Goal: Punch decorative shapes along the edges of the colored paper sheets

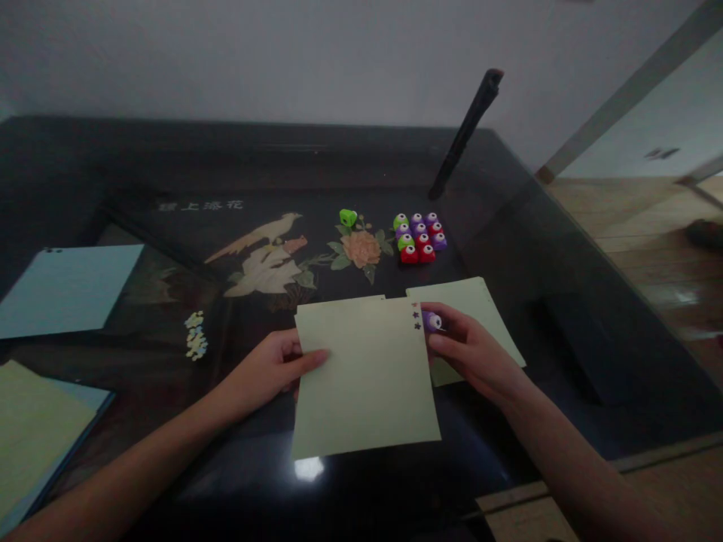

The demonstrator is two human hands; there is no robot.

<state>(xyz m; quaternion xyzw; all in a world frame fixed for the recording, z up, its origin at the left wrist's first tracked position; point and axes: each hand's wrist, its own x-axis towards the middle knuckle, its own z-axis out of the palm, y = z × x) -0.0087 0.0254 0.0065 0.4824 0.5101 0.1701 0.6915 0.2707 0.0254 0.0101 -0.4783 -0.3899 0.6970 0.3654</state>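
Note:
A pale yellow-green sheet of paper [367, 384] is raised above the dark table, with several small star-shaped holes along its upper right edge. My left hand [288, 361] pinches its left edge, thumb on top. My right hand [468, 346] is closed around a small purple craft punch [432, 322], which sits at the sheet's right edge just beside the holes. Whether the paper is inside the punch slot I cannot tell. Under my right hand lies a second stack of pale green paper [480, 309], partly covered by the held sheet.
Red, purple and green punches [419, 237] stand grouped behind; a lone green punch [348, 217] lies left of them. Small paper cutouts [196, 336] form a pile. Blue paper [73, 290] and a yellow-green stack [39, 429] lie left. A black stick-like object [468, 135] rises at the back.

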